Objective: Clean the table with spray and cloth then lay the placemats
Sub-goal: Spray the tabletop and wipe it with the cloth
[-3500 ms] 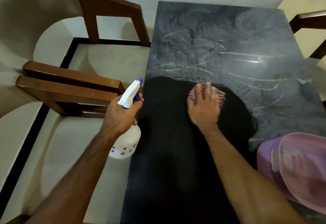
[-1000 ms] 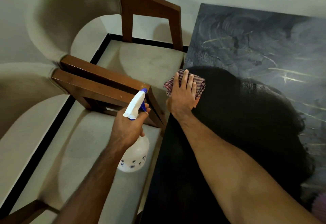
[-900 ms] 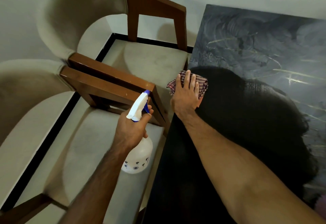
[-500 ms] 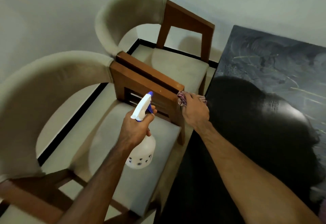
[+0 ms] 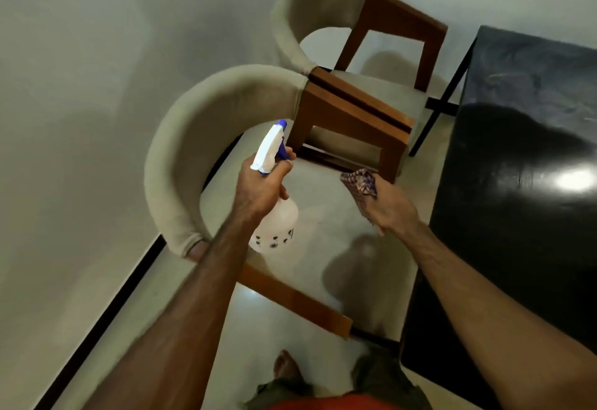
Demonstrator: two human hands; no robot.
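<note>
My left hand (image 5: 261, 183) grips the white spray bottle with blue trigger (image 5: 274, 216); my right hand (image 5: 392, 209) clutches the checked cloth (image 5: 360, 183). Both hang over the beige chair seat (image 5: 329, 225), left of the dark counter (image 5: 517, 183). Counter looks partly wiped; no placemats visible, not laid yet.

Two chairs are standing side by side, a near one (image 5: 226, 138) and a far one (image 5: 323, 12). One table (image 5: 523, 151) is showing, one spray bottle (image 5: 274, 219), one cloth (image 5: 360, 185), two hands, left (image 5: 258, 190) and right (image 5: 392, 212), and one bare foot (image 5: 286, 367).
</note>
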